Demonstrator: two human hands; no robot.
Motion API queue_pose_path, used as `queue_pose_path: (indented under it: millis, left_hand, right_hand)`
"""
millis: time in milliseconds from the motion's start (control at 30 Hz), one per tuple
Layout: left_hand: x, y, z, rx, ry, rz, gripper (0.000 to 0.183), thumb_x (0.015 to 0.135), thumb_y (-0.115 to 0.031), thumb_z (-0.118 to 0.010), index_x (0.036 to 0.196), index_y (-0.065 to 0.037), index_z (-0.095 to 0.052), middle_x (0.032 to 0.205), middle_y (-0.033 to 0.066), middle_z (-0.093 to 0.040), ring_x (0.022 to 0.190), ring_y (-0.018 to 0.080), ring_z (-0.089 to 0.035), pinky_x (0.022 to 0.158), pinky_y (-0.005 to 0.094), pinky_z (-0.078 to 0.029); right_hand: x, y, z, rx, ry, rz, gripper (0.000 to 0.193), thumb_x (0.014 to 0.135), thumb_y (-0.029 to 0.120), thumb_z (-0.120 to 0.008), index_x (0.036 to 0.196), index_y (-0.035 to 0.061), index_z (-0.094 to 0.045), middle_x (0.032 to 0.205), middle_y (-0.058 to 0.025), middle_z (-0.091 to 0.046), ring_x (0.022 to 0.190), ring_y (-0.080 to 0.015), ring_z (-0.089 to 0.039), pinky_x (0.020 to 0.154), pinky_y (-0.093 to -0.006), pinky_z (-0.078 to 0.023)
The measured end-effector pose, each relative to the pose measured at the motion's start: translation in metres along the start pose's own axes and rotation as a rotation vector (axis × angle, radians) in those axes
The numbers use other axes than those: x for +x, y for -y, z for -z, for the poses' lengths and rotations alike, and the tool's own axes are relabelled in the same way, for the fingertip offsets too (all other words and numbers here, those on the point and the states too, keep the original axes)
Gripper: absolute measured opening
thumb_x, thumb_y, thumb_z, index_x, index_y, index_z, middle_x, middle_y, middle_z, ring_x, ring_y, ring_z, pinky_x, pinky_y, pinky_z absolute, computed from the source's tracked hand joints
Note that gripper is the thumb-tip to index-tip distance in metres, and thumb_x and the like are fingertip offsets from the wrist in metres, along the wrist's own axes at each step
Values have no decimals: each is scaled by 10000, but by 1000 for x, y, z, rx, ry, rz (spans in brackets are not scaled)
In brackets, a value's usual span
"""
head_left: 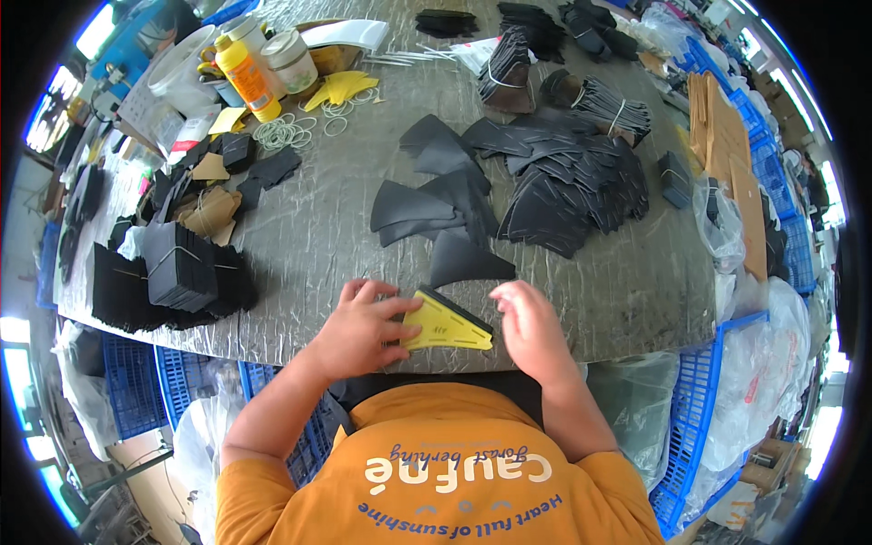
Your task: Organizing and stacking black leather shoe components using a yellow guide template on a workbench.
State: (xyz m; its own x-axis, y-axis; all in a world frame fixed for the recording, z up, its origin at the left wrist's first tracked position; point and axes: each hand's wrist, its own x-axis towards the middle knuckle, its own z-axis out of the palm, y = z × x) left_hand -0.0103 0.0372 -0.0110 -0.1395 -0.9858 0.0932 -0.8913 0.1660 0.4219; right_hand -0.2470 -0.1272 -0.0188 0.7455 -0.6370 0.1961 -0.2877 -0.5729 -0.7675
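Note:
My left hand (361, 329) holds a yellow wedge-shaped template (445, 327) by its left side, near the table's front edge. The template has slots cut through it and lies over a black piece whose dark edge shows along its upper right side. My right hand (531, 329) is just right of the template's tip, fingers curled in; whatever they may hold is too small to make out. Right above the template lies a single black fan-shaped piece (468, 259). Beyond it are overlapping black pieces (422, 213) and a larger heap of slit black pieces (577, 182).
Banded black stacks (182, 272) stand at the left. Rubber bands (283, 133), a yellow bottle (247, 77) and a lidded jar (291, 64) sit at the back left. More banded bundles (506, 73) lie at the back. Blue crates (688, 418) flank the round table (309, 236).

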Motion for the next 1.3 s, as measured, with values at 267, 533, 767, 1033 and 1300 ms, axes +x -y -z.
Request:
queue_pose_path:
  millis: [267, 533, 767, 1033, 1300]
  left_hand:
    - [-54, -23, -30, 41, -137, -98, 353, 643, -240, -832, 967, -161, -714, 1248, 25, -665, 1180, 273, -588, 1048, 575, -362]
    - [-57, -20, -42, -26, -379, -135, 293, 670, -10, -743, 956, -53, -691, 1088, 94, -720, 966, 279, -679, 907, 472, -501]
    - [-46, -17, -40, -33, -539, -82, 312, 689, 12, -730, 996, -15, -677, 1074, 121, -710, 930, 286, -680, 832, 429, -529]
    - [-22, -8, -28, 167, -416, 10, 261, 746, -59, -720, 1002, -45, -675, 1225, 133, -654, 1124, 330, -631, 1002, 521, -459]
    - [-6, -30, -45, 106, -319, 42, 255, 742, -76, -751, 988, -55, -687, 1223, 149, -656, 1161, 352, -613, 1018, 520, -452]
  right_hand:
    - [-3, 20, -35, -252, 141, 9, 218, 720, 64, -705, 921, 74, -621, 907, -116, -604, 841, -326, -630, 728, -451, -539]
    - [55, -4, 46, -427, -200, -76, 243, 719, 36, -723, 935, 86, -625, 952, -93, -624, 933, -319, -603, 776, -436, -515]
    - [50, -11, 13, -497, 103, 96, 402, 712, 159, -824, 1080, 97, -675, 1027, -52, -610, 1032, -273, -589, 837, -397, -535]
    - [-7, 3, -6, -251, 240, -9, 542, 705, 237, -849, 1174, 61, -641, 1052, -93, -596, 1028, -296, -607, 847, -409, -524]
    - [-14, -4, -10, -207, 141, 68, 413, 729, 162, -827, 1103, 45, -694, 997, -83, -615, 949, -291, -628, 781, -404, -533]
